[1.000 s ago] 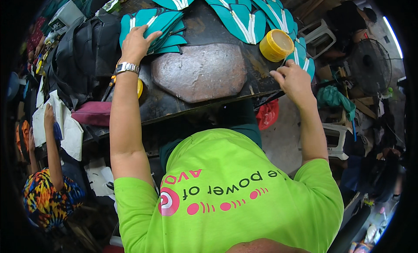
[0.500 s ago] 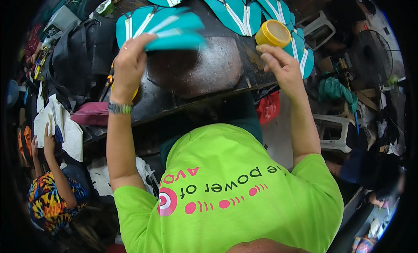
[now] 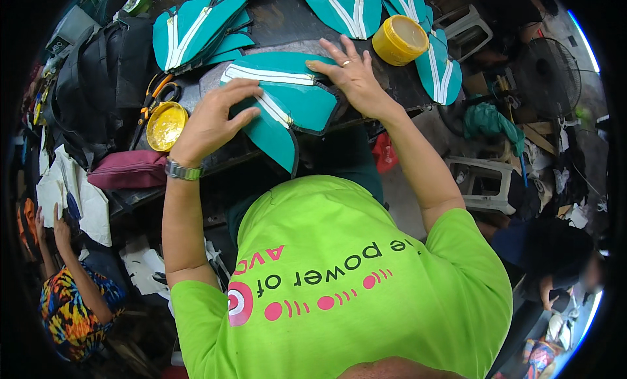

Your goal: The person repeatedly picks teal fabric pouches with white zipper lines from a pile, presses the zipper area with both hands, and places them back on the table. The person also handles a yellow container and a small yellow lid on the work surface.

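Observation:
A teal panel [image 3: 287,97] with white strips set in a V and dark edging lies at the table's front edge, one pointed end hanging over it. My left hand [image 3: 219,118] rests on its left side, thumb and fingers apart. On the upper right of the same panel, my right hand [image 3: 356,78] lies with fingers spread. A stack of similar teal panels [image 3: 199,33] is just beyond my left hand. Beside my right hand stands a yellow jar [image 3: 400,39] with pale contents. A yellow lid [image 3: 167,126] with smears inside sits left of my left wrist.
Orange-handled scissors [image 3: 157,95] lie near the lid, beside a black backpack [image 3: 98,85] and a maroon pouch [image 3: 127,170]. More teal panels [image 3: 346,10] cover the table's far side. White stools [image 3: 483,183] and a fan [image 3: 545,78] are at right. Another person's hands [image 3: 59,232] hold white material at left.
A teal panel that was blurred in my left hand over the table now lies flat in front of me. My right hand has moved left from the jar onto the panel, its fingers spreading.

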Demonstrator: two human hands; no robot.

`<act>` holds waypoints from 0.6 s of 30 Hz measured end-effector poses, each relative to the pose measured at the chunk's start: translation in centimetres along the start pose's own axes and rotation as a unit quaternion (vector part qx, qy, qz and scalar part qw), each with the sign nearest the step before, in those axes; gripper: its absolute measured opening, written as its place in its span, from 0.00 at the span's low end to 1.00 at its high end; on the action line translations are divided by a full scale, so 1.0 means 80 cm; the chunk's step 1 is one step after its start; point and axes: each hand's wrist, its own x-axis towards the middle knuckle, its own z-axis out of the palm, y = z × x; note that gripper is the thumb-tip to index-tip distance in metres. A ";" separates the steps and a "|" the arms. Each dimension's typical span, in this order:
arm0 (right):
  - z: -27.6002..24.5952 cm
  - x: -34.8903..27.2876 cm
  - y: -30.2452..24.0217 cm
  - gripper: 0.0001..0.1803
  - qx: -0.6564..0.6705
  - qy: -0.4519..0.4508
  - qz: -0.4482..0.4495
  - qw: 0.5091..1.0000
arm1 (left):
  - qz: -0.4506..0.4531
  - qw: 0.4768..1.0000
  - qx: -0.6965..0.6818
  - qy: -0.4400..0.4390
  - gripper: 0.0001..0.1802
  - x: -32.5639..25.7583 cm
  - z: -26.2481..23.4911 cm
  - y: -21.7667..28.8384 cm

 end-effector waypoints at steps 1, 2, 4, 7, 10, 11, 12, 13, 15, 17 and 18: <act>0.007 0.001 -0.001 0.36 -0.053 -0.007 0.004 0.999 | 0.016 0.998 0.062 0.030 0.22 0.003 0.009 -0.002; 0.014 0.002 -0.004 0.37 -0.107 -0.012 0.014 0.994 | 0.032 0.990 0.124 0.060 0.22 0.005 0.017 -0.004; 0.024 0.002 -0.007 0.42 -0.227 -0.027 0.041 0.973 | 0.062 0.964 0.240 0.094 0.24 0.008 0.029 -0.011; 0.031 0.004 -0.009 0.44 -0.314 0.011 0.068 0.947 | 0.062 0.931 0.340 0.116 0.25 0.012 0.043 -0.021; 0.028 0.005 -0.006 0.45 -0.298 0.005 0.033 0.954 | 0.072 0.934 0.327 0.124 0.25 0.013 0.048 -0.028; 0.026 0.005 -0.004 0.44 -0.295 0.000 0.018 0.955 | 0.073 0.933 0.329 0.125 0.25 0.013 0.049 -0.030; 0.024 0.005 -0.002 0.44 -0.292 -0.004 0.002 0.956 | 0.074 0.932 0.332 0.128 0.25 0.014 0.049 -0.031; 0.023 0.005 -0.001 0.43 -0.285 -0.006 -0.018 0.958 | 0.074 0.931 0.333 0.132 0.24 0.014 0.050 -0.031; 0.019 0.000 0.000 0.41 -0.252 -0.043 -0.026 0.966 | 0.069 0.931 0.333 0.131 0.25 0.013 0.051 -0.031; 0.016 -0.005 -0.003 0.39 -0.238 -0.059 -0.048 0.968 | 0.065 0.930 0.335 0.135 0.25 0.012 0.053 -0.030; 0.016 -0.009 -0.006 0.39 -0.242 -0.058 -0.061 0.966 | 0.065 0.929 0.337 0.138 0.25 0.012 0.054 -0.030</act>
